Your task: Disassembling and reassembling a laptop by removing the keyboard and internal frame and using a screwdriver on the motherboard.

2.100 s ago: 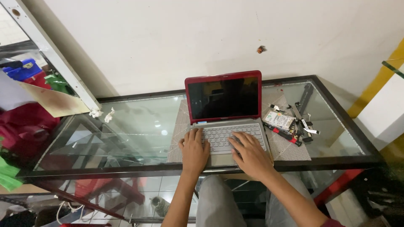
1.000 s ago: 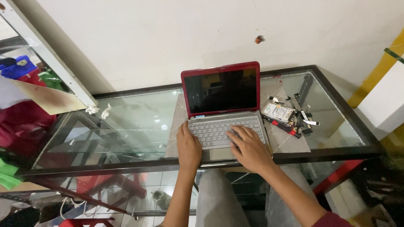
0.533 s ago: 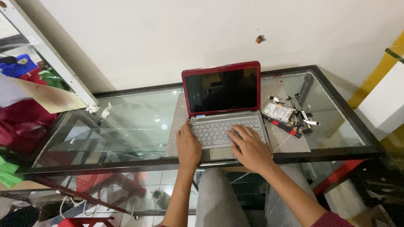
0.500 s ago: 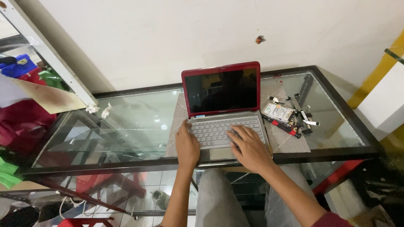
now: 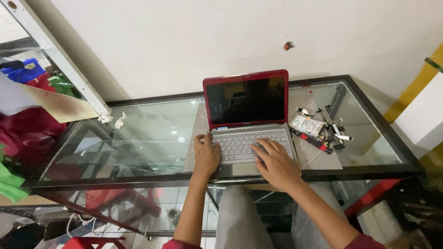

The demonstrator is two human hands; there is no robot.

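Since the earlier frame almost nothing moved: my left hand point(image 5: 206, 156) and right hand point(image 5: 276, 162) stay released, flat on the red laptop point(image 5: 248, 121) at the worktop point(image 5: 138, 133) front edge

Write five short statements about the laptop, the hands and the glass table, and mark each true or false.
1. The red laptop is open and its screen is dark. True.
2. Both hands rest on the laptop's base, the left hand at the keyboard's left end and the right hand on its right part. True.
3. The laptop stands on a solid wooden table. False: the glass table has a dark frame, and the floor shows through it.
4. A small pile of loose parts lies to the right of the laptop. True.
5. The right hand holds a screwdriver. False: it holds nothing; its fingers are spread on the keys.
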